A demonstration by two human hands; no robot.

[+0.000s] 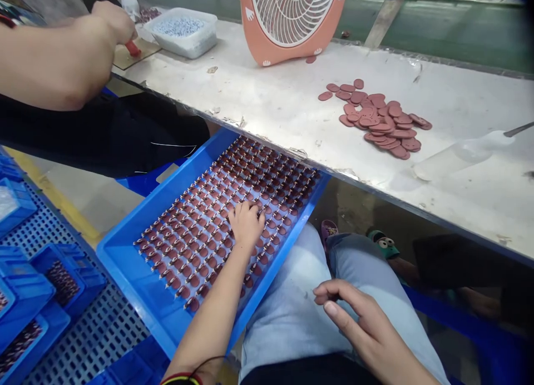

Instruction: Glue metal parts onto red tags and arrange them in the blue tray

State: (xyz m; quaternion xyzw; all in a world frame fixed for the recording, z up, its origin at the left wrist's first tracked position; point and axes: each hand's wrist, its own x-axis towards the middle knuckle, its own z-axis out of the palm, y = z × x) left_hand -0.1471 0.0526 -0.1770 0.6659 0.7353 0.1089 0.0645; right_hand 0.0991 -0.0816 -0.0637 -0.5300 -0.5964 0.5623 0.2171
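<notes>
My left hand [247,225] reaches palm down into a large blue tray [137,287] resting by my lap. Its fingers bend down among rows of dark red oval pieces [196,260] with small pale tips, thumb close to the index finger. The fingertips are hidden, so I cannot make out what they hold. Above my jeans, to the right of the tray, hovers my right hand [362,324]. Its thumb and index finger are apart, and nothing shows between them.
A pile of flat reddish ovals [384,121] lies on the white bench [283,104], near a clear bottle [463,154]. Behind stands an orange fan [292,18]. At left, a co-worker's arm [62,59] extends beside a white tub [187,37]. Blue bins [75,274] stand lower left.
</notes>
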